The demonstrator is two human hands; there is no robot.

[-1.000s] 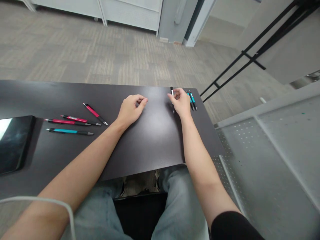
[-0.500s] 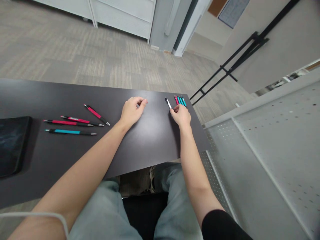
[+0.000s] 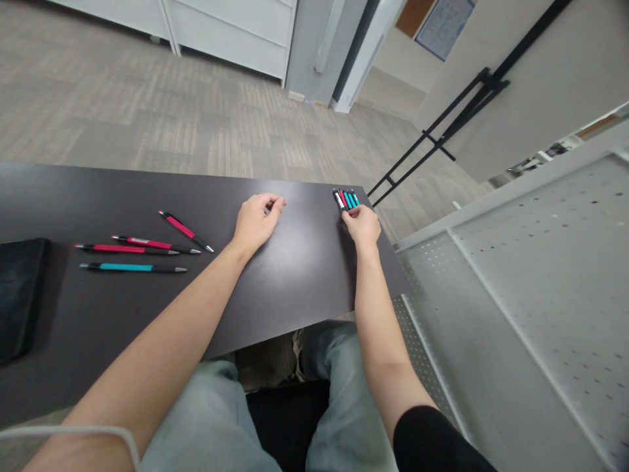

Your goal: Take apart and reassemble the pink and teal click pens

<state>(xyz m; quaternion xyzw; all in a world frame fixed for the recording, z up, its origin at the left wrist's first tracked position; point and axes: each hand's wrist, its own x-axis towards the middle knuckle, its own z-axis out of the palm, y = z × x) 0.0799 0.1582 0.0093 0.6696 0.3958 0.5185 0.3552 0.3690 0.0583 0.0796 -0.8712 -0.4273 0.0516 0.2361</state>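
My right hand (image 3: 362, 227) is at the table's far right corner, its thumb and fingers closed on the near end of a white and black pen (image 3: 339, 199). That pen lies against the left side of a row: a red pen (image 3: 343, 198) and teal pens (image 3: 352, 198), their near ends partly hidden by my fingers. My left hand (image 3: 255, 221) rests on the dark table (image 3: 295, 262), loosely curled, with thumb and forefinger close together and nothing visible in it. Left of it lie several pens: a tilted red one (image 3: 179, 227), more red ones (image 3: 128, 249) and a teal one (image 3: 128, 267).
A black flat object (image 3: 22, 295) lies at the table's left. A perforated grey panel (image 3: 515, 295) stands to the right, beside the table's edge. A white cable (image 3: 73, 431) crosses over my left forearm. White cabinets (image 3: 226, 33) stand beyond the table.
My right hand has moved the white pen rightward, up against the row of pens. My left hand keeps its place on the table. The view has shifted slightly.
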